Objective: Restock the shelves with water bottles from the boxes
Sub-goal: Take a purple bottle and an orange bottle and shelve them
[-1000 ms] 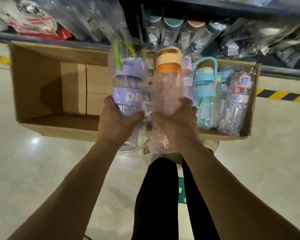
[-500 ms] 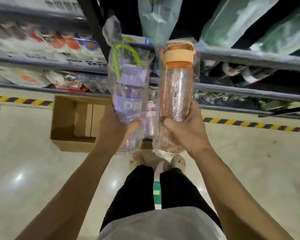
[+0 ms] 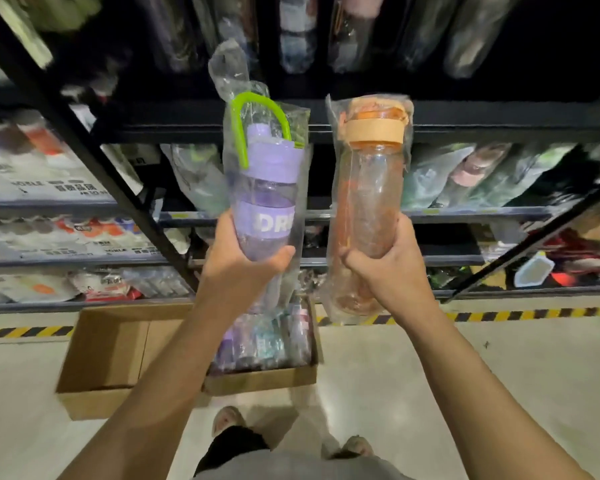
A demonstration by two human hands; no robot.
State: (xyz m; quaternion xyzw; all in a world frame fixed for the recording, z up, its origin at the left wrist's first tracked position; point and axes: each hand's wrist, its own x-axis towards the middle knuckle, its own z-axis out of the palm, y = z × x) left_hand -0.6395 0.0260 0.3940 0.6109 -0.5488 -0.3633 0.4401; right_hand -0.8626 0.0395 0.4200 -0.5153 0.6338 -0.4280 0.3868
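Observation:
My left hand (image 3: 236,268) grips a purple water bottle (image 3: 265,188) with a green loop handle, wrapped in clear plastic. My right hand (image 3: 385,268) grips an orange water bottle (image 3: 369,202) with a pale orange lid, also in a plastic bag. Both bottles stand upright in front of the dark metal shelves (image 3: 465,123), their tops level with an upper shelf edge. On the floor below sits an open cardboard box (image 3: 108,362) with several wrapped bottles (image 3: 264,341) at its right end.
The shelves hold many bagged bottles and packaged goods on several levels. A black diagonal brace (image 3: 94,150) crosses the rack at left, another at right (image 3: 534,237). Yellow-black tape (image 3: 499,315) marks the floor by the rack. My feet (image 3: 227,419) stand behind the box.
Both hands lifted the two bottles out of the box and up to the higher shelves. The view tilted up and back as I stood, so the box now lies lower.

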